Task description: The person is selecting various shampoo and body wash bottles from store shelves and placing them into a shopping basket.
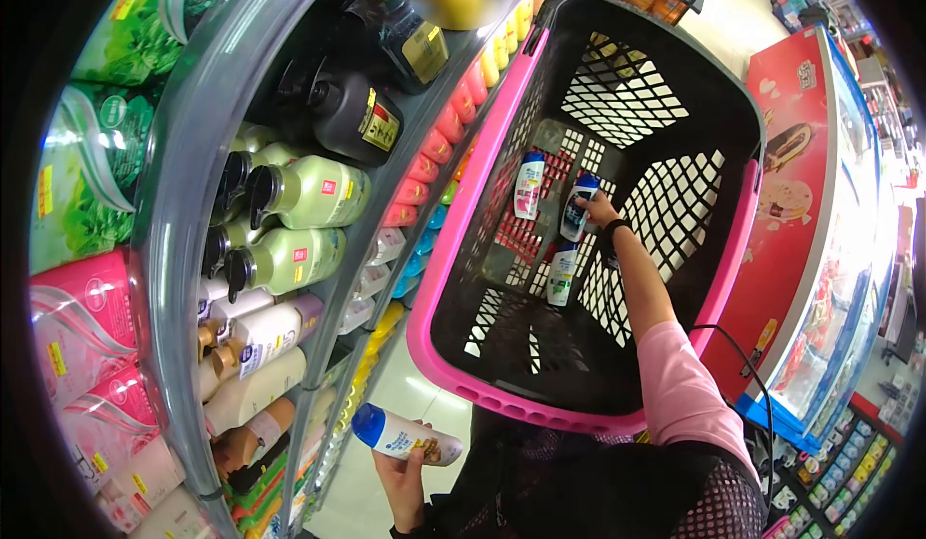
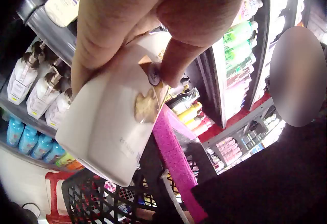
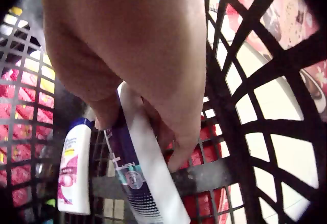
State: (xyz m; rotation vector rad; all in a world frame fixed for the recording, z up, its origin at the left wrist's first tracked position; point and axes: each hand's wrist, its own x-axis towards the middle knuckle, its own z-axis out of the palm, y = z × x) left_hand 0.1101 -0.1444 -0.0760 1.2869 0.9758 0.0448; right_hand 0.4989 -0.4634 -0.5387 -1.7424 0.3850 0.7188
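My left hand [image 1: 401, 486] holds a white shampoo bottle [image 1: 410, 439] with a blue cap, left of the basket and below its front rim. In the left wrist view, fingers and thumb grip this shampoo bottle [image 2: 104, 119] around its upper part. Inside the black basket with a pink rim [image 1: 473, 190], my right hand [image 1: 600, 211] grips a shampoo bottle with a dark blue label [image 1: 574, 221] near its cap. Beside it lies a pink-labelled shampoo bottle [image 1: 529, 187], also a white bottle [image 3: 75, 170] in the right wrist view. A green-labelled shampoo bottle [image 1: 560, 277] lies nearer me.
Shelves edged with a grey rail [image 1: 178, 221] run along the left, holding green pump bottles [image 1: 313, 192], dark pump bottles [image 1: 357, 120] and pink packs [image 1: 87, 317]. A red-sided display freezer [image 1: 786, 144] stands right of the basket. A black cable [image 1: 762, 385] hangs near my right arm.
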